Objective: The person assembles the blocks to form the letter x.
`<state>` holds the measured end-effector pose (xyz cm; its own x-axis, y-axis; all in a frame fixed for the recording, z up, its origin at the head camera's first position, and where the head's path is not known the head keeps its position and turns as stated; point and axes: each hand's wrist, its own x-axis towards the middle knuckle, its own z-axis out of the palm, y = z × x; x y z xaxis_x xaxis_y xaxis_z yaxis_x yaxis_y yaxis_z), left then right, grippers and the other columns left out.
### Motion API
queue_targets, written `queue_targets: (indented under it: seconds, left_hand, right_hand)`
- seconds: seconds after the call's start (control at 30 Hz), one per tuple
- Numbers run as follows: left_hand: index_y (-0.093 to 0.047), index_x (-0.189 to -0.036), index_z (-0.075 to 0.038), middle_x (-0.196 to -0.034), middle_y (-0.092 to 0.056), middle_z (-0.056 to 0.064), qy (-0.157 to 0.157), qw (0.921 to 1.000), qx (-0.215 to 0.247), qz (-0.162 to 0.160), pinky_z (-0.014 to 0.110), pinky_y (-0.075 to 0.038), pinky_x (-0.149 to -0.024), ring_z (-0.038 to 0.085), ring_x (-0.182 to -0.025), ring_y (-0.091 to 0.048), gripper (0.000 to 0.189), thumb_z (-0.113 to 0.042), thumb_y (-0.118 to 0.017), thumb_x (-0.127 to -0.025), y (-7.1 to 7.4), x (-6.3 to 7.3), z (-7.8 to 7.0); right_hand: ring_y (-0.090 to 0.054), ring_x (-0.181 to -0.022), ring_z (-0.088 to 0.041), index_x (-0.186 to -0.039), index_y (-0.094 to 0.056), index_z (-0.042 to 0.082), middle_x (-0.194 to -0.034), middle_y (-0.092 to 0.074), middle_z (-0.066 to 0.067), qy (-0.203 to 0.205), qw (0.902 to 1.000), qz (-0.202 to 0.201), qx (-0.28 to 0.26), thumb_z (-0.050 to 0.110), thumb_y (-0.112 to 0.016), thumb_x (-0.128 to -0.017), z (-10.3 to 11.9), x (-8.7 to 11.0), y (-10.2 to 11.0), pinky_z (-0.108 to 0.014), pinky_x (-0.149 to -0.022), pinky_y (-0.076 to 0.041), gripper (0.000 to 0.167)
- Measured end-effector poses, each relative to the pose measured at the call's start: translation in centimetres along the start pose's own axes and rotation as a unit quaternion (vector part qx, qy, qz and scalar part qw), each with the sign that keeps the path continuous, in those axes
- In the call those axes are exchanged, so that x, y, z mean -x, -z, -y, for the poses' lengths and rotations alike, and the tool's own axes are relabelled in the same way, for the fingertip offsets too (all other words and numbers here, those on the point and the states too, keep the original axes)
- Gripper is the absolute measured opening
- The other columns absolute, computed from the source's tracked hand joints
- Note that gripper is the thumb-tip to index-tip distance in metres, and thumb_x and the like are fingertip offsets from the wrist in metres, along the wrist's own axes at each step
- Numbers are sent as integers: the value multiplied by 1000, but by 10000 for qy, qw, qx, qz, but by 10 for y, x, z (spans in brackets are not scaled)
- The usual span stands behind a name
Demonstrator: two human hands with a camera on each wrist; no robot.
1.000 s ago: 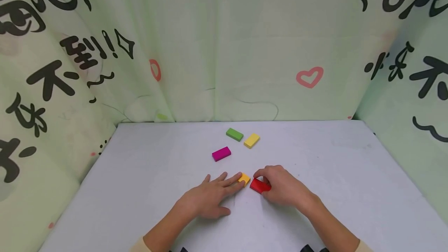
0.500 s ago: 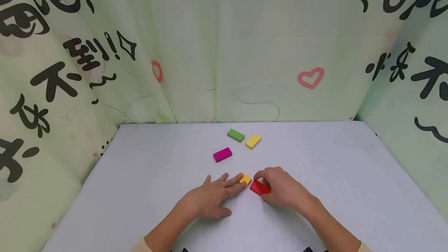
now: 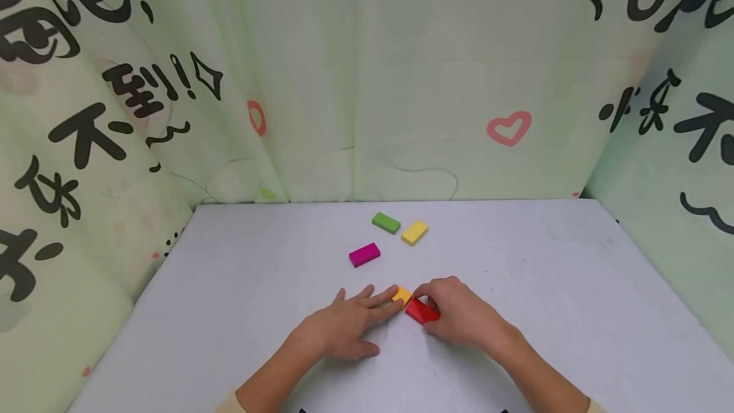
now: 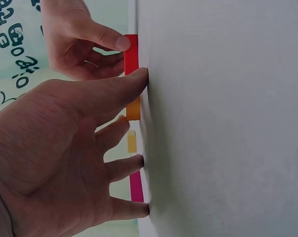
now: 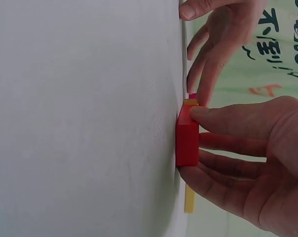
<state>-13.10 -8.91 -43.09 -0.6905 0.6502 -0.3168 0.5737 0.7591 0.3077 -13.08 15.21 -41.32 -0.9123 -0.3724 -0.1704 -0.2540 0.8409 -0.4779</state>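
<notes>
On the white table my right hand [image 3: 461, 314] pinches a red block [image 3: 422, 311] between thumb and fingers. In the right wrist view the red block [image 5: 187, 143] lies against the tabletop, one end close to an orange block [image 5: 190, 102]. My left hand [image 3: 344, 327] is spread on the table, its fingers straight. Two of its fingertips touch the orange block [image 3: 402, 296], covering part of it. From the left wrist view, the left hand [image 4: 74, 148] has its thumb in front of where the red block [image 4: 131, 52] and the orange block [image 4: 133, 108] come together.
Farther back on the table [image 3: 258, 260] lie a magenta block [image 3: 364, 255], a green block [image 3: 387, 222] and a yellow block [image 3: 415, 232], apart from one another. A pale green printed curtain [image 3: 413, 81] hangs along the back and sides.
My right hand has shifted slightly left and toward me with the red block, bringing it closer to the orange block. The left hand has stayed in place.
</notes>
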Motion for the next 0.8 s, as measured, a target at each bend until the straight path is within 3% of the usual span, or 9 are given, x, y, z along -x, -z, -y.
queue_targets:
  seconds: [0.8]
  left_hand:
    - [-21, -165, -44, -174, -7, -23, -39, 9998, -184, 14, 67, -29, -122, 26, -161, -24, 84, -37, -72, -98, 1, 0, 1]
  right_hand:
    - [-54, -86, -17, -123, -75, 8, -85, -62, 4, -329, 9994, 61, -76, 11, -92, -77, 5, -4, -5, -30, -71, -53, 49]
